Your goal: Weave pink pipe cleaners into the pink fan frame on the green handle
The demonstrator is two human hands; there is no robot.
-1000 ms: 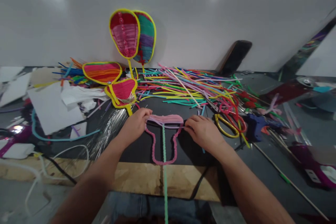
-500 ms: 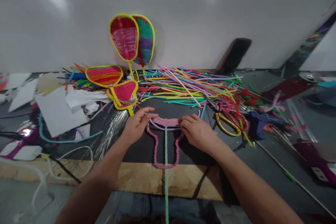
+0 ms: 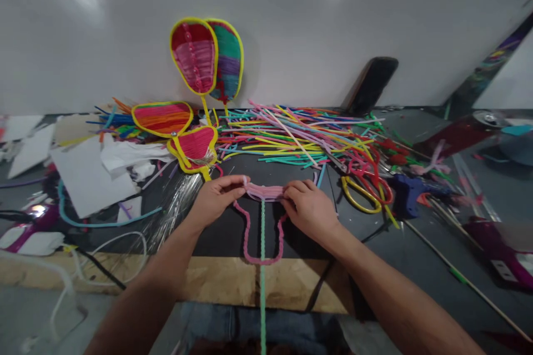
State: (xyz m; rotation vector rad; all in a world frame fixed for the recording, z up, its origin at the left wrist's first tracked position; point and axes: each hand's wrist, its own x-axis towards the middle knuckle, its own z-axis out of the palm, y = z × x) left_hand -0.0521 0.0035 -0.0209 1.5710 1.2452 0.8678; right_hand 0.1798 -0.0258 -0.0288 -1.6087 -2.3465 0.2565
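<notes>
Between my hands is a pink pipe-cleaner frame [image 3: 245, 233] with a pale green twisted stem [image 3: 262, 283] running down its middle toward me. Several light pink and lilac pipe cleaners [image 3: 266, 192] lie side by side across its top. My left hand [image 3: 214, 199] pinches the left end of a lilac pipe cleaner [image 3: 245, 180], whose tip sticks up above the fingers. My right hand [image 3: 310, 205] has its fingers closed on the right end of the rows, and its fingertips hide that edge of the frame.
A heap of coloured pipe cleaners [image 3: 287, 136] lies behind the frame. Finished yellow-edged fans [image 3: 194, 58] lean on the wall. A phone [image 3: 372, 86] stands propped up. To the right are yellow-handled scissors [image 3: 362, 195] and a blue glue gun [image 3: 406, 195]; papers [image 3: 89, 175] lie left.
The loose lilac strand that hung below the rows is now drawn up against them. My left fingers have shifted to its end, which now points upward. My right hand stays at the right edge.
</notes>
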